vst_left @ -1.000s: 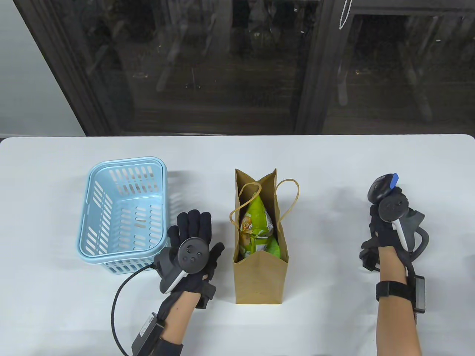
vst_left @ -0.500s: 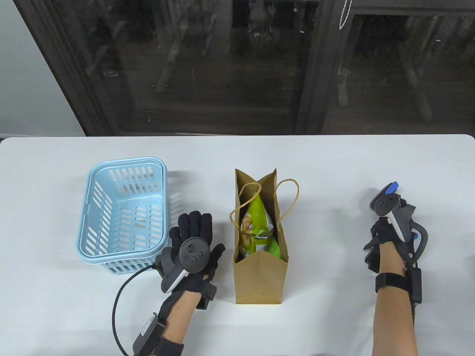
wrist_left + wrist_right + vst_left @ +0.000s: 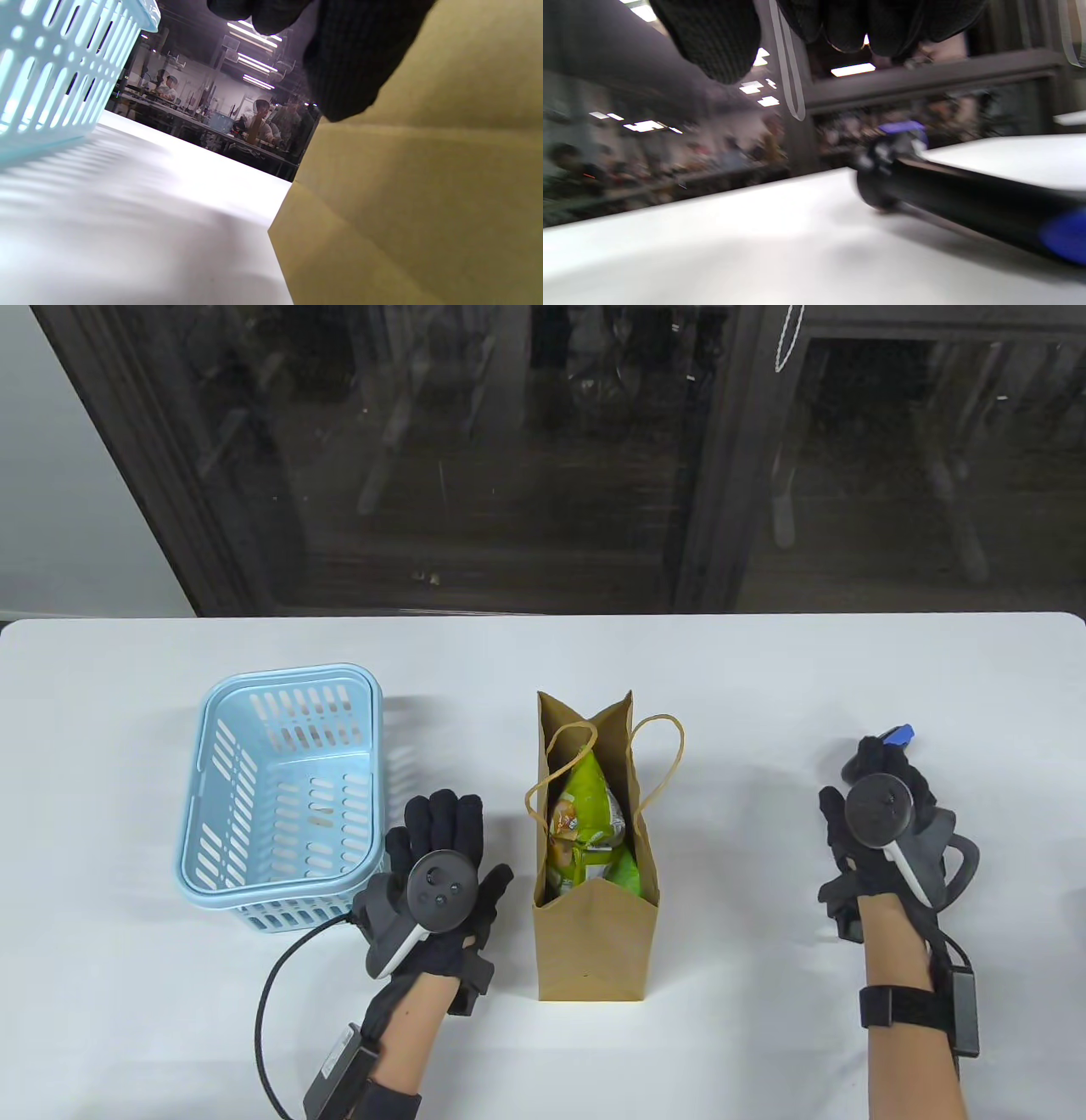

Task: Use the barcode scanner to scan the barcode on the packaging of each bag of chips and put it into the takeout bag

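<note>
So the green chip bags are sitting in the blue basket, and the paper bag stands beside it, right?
Not quite: the table view shows the green chip bags inside the paper bag. The blue basket beside it holds no chips.

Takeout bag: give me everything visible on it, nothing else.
The takeout bag is plain brown paper with two twisted paper loop handles, standing upright and open at mid-table, between the blue basket and the right hand. Its side gussets are creased inward. Green chip bags sit inside, their tops below the rim. The left hand lies flat on the table just beside it; in the left wrist view the thumb is right at the bag's wall, contact unclear.
</note>
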A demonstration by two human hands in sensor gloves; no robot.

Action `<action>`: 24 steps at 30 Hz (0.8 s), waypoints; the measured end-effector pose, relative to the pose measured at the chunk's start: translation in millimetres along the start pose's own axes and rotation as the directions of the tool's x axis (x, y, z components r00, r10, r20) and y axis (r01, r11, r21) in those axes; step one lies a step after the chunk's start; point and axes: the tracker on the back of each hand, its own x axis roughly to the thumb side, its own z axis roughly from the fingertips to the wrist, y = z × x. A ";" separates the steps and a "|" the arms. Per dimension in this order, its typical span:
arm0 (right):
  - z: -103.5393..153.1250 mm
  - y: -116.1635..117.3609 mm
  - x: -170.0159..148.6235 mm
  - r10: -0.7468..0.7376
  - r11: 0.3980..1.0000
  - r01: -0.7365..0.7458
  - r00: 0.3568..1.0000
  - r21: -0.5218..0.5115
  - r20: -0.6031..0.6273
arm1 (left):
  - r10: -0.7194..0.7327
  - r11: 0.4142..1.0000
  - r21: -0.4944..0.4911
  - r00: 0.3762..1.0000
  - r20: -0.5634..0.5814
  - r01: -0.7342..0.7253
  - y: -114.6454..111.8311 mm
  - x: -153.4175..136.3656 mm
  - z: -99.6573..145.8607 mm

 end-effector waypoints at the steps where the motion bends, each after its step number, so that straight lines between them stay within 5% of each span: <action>1: 10.0 -5.3 9.7 -0.017 0.999 0.018 0.999 -0.031 0.052 | 0.000 1.000 0.001 1.000 0.000 0.000 -0.2 -0.1 0.4; 8: 60.6 -21.0 65.7 -0.056 0.992 0.084 0.957 -0.089 0.284 | -0.001 1.000 -0.007 1.000 0.003 0.001 -1.4 -1.4 2.1; 14: 83.2 -2.1 88.9 -0.092 0.993 0.111 0.922 -0.029 0.377 | 0.005 1.000 -0.014 1.000 -0.002 -0.005 -1.4 -3.5 1.7; 24: 84.9 27.5 83.5 -0.060 0.993 0.019 0.934 0.120 0.353 | 0.001 0.998 -0.056 1.000 -0.023 -0.002 -9.8 -4.0 -4.5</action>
